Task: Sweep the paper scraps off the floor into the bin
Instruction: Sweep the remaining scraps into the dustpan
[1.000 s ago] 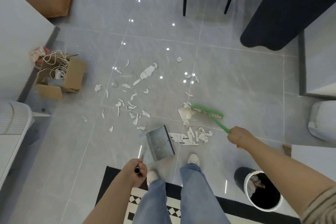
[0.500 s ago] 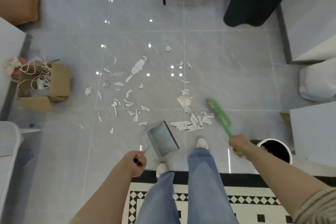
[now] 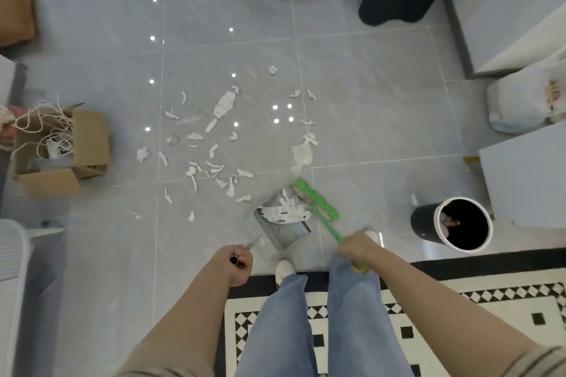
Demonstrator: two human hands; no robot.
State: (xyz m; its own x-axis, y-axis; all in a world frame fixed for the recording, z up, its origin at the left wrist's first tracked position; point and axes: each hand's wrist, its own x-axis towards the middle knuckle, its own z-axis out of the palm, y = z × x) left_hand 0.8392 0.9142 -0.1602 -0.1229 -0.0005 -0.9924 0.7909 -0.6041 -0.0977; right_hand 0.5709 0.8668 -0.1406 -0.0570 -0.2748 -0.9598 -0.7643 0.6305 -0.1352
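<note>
Torn paper scraps (image 3: 211, 159) lie scattered across the grey tiled floor (image 3: 382, 119) ahead of you, with a small heap already resting in the grey dustpan (image 3: 280, 220) at your feet. Your right hand (image 3: 356, 246) is wrapped around the green broom (image 3: 317, 203), its head touching the pan's mouth. Your left hand (image 3: 237, 260) is closed on the dustpan's long handle. The black bin (image 3: 425, 223) stands open to your right, near the patterned rug (image 3: 459, 309). A cardboard box (image 3: 88, 138) sits to the left.

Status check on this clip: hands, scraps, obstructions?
Left hand grips dustpan handle, right hand grips green broom. Some scraps in pan, most on floor. Bin right, path clear.
</note>
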